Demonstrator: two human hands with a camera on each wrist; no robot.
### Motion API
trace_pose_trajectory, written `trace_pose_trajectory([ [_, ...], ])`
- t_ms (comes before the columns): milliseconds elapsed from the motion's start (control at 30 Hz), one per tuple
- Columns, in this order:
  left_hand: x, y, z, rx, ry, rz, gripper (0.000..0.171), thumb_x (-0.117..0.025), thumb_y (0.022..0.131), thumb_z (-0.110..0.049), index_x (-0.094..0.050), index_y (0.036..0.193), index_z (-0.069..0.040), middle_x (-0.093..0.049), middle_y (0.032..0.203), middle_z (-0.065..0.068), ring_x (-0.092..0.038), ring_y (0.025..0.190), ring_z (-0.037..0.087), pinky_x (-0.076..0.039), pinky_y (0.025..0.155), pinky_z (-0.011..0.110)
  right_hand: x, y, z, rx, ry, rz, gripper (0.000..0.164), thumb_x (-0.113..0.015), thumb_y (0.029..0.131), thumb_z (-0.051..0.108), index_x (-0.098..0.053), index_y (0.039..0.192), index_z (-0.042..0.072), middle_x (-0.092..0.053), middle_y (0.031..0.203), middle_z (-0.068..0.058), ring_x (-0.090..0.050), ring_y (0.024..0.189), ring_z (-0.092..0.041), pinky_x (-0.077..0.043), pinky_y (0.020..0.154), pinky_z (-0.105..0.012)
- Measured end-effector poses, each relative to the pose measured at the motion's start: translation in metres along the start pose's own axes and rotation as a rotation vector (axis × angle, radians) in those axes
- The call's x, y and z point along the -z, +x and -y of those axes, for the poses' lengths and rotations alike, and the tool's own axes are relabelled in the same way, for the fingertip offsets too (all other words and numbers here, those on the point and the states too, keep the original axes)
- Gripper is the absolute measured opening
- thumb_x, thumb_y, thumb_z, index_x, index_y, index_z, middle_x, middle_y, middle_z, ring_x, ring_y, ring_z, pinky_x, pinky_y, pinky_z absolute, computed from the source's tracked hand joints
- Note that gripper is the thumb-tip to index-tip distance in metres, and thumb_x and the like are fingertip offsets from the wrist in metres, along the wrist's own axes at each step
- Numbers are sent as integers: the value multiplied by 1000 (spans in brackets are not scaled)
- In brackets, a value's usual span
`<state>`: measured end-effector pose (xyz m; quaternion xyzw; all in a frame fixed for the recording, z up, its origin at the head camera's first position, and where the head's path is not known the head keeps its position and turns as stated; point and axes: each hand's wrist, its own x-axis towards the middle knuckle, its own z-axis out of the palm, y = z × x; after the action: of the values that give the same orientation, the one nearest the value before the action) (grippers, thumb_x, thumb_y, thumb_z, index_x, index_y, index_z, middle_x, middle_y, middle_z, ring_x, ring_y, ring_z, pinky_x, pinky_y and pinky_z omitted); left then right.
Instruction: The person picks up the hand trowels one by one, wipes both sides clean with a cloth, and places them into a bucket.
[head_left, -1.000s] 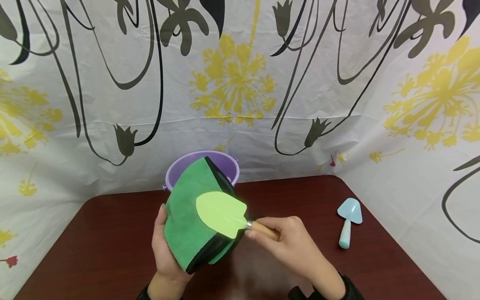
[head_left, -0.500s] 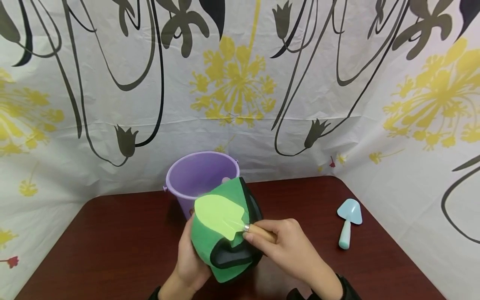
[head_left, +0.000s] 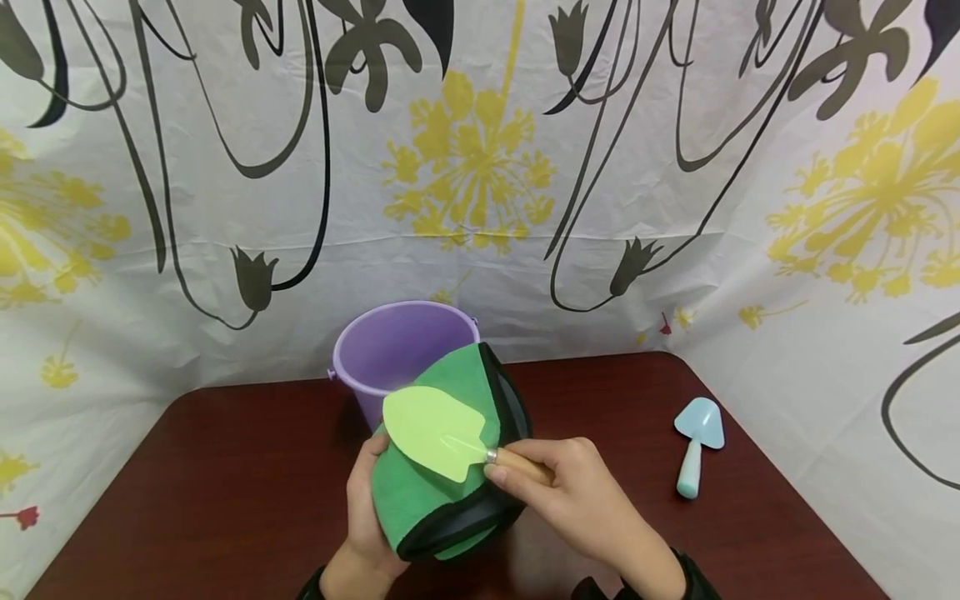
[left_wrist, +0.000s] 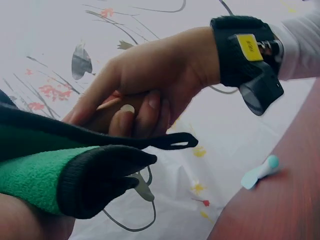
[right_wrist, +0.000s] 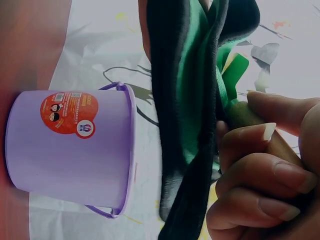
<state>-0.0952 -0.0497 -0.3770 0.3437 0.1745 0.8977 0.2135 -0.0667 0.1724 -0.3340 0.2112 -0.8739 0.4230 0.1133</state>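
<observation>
My right hand [head_left: 581, 492] grips the wooden handle [head_left: 523, 465] of a small trowel. Its yellow-green blade [head_left: 427, 429] lies over a folded green cloth [head_left: 420, 504] with black edging. From below and the left, my left hand [head_left: 366, 517] holds that cloth, its fingers mostly hidden behind the folds. In the left wrist view the cloth's black hanging loop [left_wrist: 180, 141] sticks out below the right hand [left_wrist: 155, 70]. The right wrist view shows the right fingers [right_wrist: 260, 170] curled round the handle, with the cloth's black edges [right_wrist: 167, 120] beside them.
A purple bucket [head_left: 360, 354] stands behind the cloth at the back of the dark red-brown table [head_left: 225, 483]. Its side carries a red label [right_wrist: 67, 112]. A light blue trowel [head_left: 697, 442] lies near the right edge. Flower-patterned fabric [head_left: 480, 275] hangs behind the table.
The left hand and cloth have shifted right and turned under the blade, uncovering more of the bucket. The trowel has moved slightly left, still in the right hand.
</observation>
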Motion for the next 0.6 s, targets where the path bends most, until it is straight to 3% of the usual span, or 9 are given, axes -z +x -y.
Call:
trace_pose_trajectory([
  [233,-2,1,-6,-29,-69,69,77,16,104,-35,-46,140,-6,-57,137,8,-57,127,19,-47,110,28,1,0,0,-2,34,24,14,-69,95,42,-76,94,30,-46,57,18,-46,56,4,-48,54,-19],
  [600,0,-3,-15,-60,-69,-18,70,8,107,-34,-49,136,-5,-60,133,8,-60,124,20,-51,107,30,0,0,-2,22,20,15,11,-70,95,40,-76,94,30,-54,62,18,-47,56,4,-48,53,-19],
])
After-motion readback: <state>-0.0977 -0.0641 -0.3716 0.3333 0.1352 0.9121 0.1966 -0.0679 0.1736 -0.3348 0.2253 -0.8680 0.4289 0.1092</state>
